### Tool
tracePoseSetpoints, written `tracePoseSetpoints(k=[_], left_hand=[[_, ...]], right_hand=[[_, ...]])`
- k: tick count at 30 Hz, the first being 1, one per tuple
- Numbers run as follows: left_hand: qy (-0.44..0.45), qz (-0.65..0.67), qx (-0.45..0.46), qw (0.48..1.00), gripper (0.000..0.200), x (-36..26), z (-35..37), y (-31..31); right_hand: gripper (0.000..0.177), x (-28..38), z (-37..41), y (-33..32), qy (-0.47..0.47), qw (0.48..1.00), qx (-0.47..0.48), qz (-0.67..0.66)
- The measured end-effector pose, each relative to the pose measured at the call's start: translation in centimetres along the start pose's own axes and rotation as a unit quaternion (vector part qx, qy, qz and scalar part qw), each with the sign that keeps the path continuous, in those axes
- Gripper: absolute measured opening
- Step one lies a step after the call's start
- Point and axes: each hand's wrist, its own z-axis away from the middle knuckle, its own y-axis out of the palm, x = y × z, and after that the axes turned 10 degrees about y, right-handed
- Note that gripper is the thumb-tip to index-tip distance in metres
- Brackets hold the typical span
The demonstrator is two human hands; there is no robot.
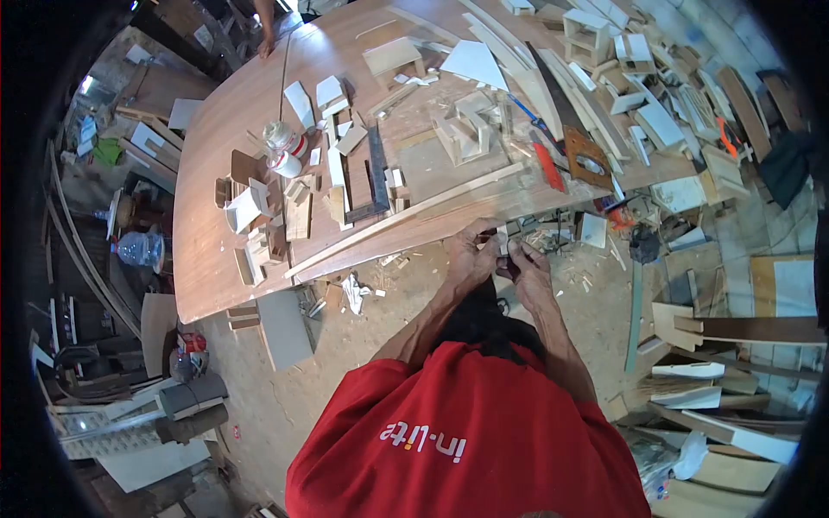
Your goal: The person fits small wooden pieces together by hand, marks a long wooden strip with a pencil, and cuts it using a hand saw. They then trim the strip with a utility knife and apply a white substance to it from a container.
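Note:
Both my hands meet just off the near edge of the wooden table [389, 246]. My left hand [473, 253] and my right hand [527, 263] hold a small pale piece [503, 245] between their fingertips; what it is made of cannot be made out. Past my hands, a long thin wood strip [414, 210] lies along the table edge. To the right on the tabletop are a handsaw with a wooden handle [587, 158] and a red flat object [548, 167]. Farther left lies a dark metal square [377, 173].
Jars [281, 151] and small wood parts stand on the table's left half. Offcuts [656, 121] are heaped at the right. Another person's hand [267, 43] rests at the far edge. Wood boards [725, 388] lie on the floor at right.

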Motion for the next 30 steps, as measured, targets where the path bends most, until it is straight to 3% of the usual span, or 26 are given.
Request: tracePoseSetpoints(k=[1,3,6,7,9,10,13,15,16,20,23,24,26,30], left_hand=[[0.007,0.004,-0.003,1.000,0.020,0.3,-0.3,-0.2],[0.117,-0.061,-0.014,0.991,0.016,0.5,0.0,-0.8],[0.061,-0.031,-0.057,0.996,0.014,-1.4,0.7,-1.3],[0.060,-0.030,-0.064,0.996,0.014,-1.4,0.9,-2.2],[0.090,-0.098,-0.078,0.988,0.016,-1.1,0.6,-5.0],[0.138,-0.067,-0.076,0.985,0.017,-0.5,0.2,-7.1],[0.124,-0.095,-0.165,0.974,0.013,-4.1,0.2,-12.2],[0.142,-0.069,-0.189,0.969,0.016,-5.4,0.5,-15.9],[0.144,-0.068,-0.215,0.964,0.019,-6.5,0.7,-17.2],[0.101,-0.127,-0.282,0.946,0.031,-8.6,1.4,-22.6],[0.075,-0.171,-0.272,0.944,0.040,-9.0,1.7,-25.6],[0.061,-0.165,-0.277,0.945,0.044,-9.6,1.7,-26.0],[0.049,-0.189,-0.278,0.941,0.044,-10.5,1.7,-26.6],[0.054,-0.214,-0.282,0.934,0.040,-11.0,1.7,-27.8]], right_hand=[[0.023,0.2,0.0,0.2,0.004,1.000,-0.005,-0.001],[0.021,0.1,0.0,0.7,0.006,1.000,0.007,0.013],[0.019,0.2,-0.2,2.3,-0.003,0.998,-0.016,0.053],[0.020,0.2,-0.6,2.9,-0.023,0.992,-0.024,0.126],[0.022,0.4,-1.7,4.2,-0.039,0.979,-0.025,0.201],[0.021,0.7,-2.3,4.8,-0.053,0.963,-0.038,0.260],[0.024,0.8,-5.6,7.4,-0.085,0.931,-0.057,0.351],[0.031,1.0,-8.5,9.5,-0.268,0.794,-0.064,0.542],[0.032,0.9,-9.8,11.0,-0.321,0.766,-0.052,0.554],[0.031,0.6,-15.2,17.9,-0.284,0.777,-0.005,0.562],[0.024,-0.3,-19.1,23.6,-0.225,0.851,0.079,0.469],[0.024,-0.2,-20.1,25.5,-0.222,0.850,0.082,0.470],[0.023,0.3,-21.7,29.3,-0.303,0.731,0.070,0.608],[0.029,1.5,-24.8,37.2,-0.284,0.720,0.076,0.629]])
